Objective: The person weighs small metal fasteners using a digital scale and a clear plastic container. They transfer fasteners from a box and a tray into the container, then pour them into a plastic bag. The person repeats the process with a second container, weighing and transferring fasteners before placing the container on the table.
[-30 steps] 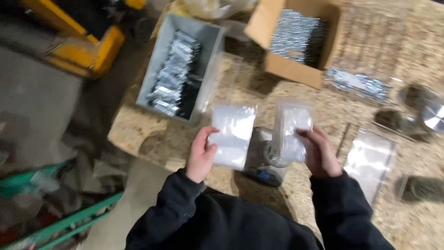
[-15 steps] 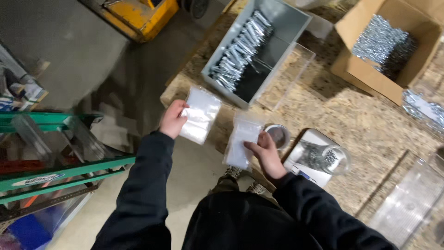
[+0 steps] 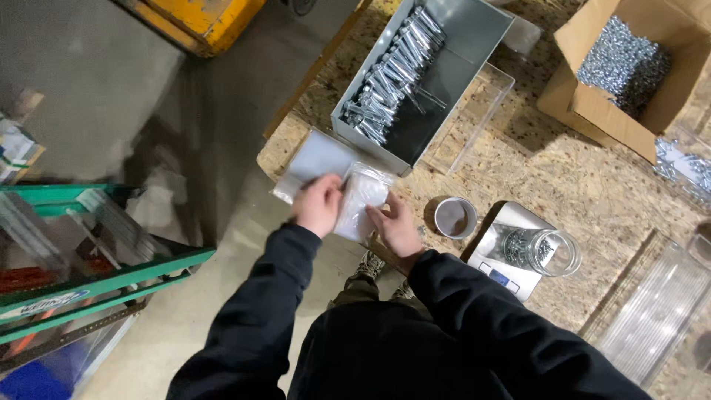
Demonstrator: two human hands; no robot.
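My left hand point(image 3: 318, 205) and my right hand point(image 3: 396, 228) both grip a clear plastic bag point(image 3: 361, 196) at the near corner of the chipboard table point(image 3: 563, 170). A second clear bag point(image 3: 315, 159) lies flat on the table just left of it, partly under my left hand. Whether the held bag has anything in it cannot be made out.
A grey metal bin point(image 3: 444, 67) of long bolts stands behind the bags. A small round cup point(image 3: 454, 217), a scale point(image 3: 492, 259) bearing a glass jar of screws point(image 3: 542, 252), and a cardboard box point(image 3: 592, 111) of screws lie right. Green shelving point(image 3: 96, 274) stands left.
The two bags were apart, one in each hand. Now one lies on the table corner and both hands have come together on the other. The view has swung left.
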